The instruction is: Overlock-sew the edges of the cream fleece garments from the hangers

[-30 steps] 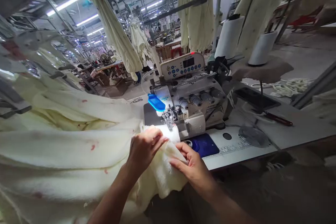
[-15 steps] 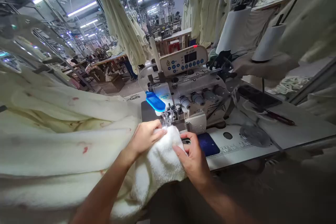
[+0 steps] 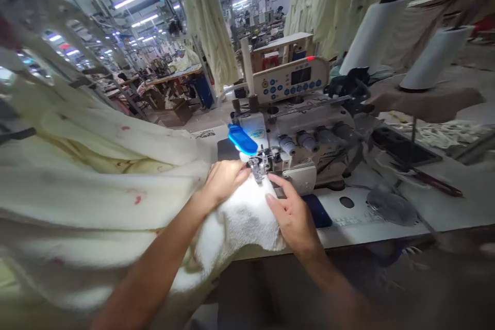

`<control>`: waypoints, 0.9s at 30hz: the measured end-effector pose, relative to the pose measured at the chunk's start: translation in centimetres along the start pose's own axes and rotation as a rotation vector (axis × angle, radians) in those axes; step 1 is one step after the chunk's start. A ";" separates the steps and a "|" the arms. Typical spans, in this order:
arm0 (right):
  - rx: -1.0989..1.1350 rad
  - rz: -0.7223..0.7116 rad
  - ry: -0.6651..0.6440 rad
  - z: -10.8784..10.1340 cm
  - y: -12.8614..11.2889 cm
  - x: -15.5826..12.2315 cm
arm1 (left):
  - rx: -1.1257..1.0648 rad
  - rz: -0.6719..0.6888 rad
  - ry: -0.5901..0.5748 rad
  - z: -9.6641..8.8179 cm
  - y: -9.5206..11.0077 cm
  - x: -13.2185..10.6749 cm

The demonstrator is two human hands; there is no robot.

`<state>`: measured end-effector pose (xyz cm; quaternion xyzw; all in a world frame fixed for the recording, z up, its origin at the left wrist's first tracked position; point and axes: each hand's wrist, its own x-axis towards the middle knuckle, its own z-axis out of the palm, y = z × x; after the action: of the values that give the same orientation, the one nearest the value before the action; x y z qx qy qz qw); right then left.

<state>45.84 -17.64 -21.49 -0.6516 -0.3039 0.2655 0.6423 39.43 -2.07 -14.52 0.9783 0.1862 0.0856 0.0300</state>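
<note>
The cloth (image 3: pixel 249 214) lies between the hands, its far edge at the foot (image 3: pixel 258 174). The left hand (image 3: pixel 224 180) presses its left side, fingers together; whether they pinch it, I cannot tell. The right hand (image 3: pixel 292 211) has thumb and forefinger apart, their tips at its right edge.

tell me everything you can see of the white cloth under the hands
The white cloth looks soft and fleecy, brightly lit at its far end, which reaches the presser foot. It lies rumpled, with bulging folds toward the lower left and an uneven near edge. The left hand lies on its left side; the right hand touches its right.
</note>
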 end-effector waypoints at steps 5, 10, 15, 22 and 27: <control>0.163 0.029 0.033 0.1 0.0 -3.4 | -0.049 0.186 0.301 1.6 3.5 -6.7; 0.286 0.082 0.084 0.3 2.0 -6.8 | -0.179 0.206 0.466 5.8 5.8 -11.7; 0.289 0.098 0.067 1.3 4.0 -4.3 | -0.419 0.055 0.501 5.4 5.5 -11.4; 0.280 0.161 -0.260 0.1 2.0 -6.2 | -0.448 0.069 0.571 2.2 5.0 -11.6; 0.138 0.047 -0.212 -2.0 1.0 -8.1 | -0.266 0.205 0.572 3.5 6.7 -12.3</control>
<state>41.96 -24.95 -22.79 -0.5810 -0.3357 0.3680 0.6437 31.19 -12.98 -19.27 0.9159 0.0748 0.3828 0.0952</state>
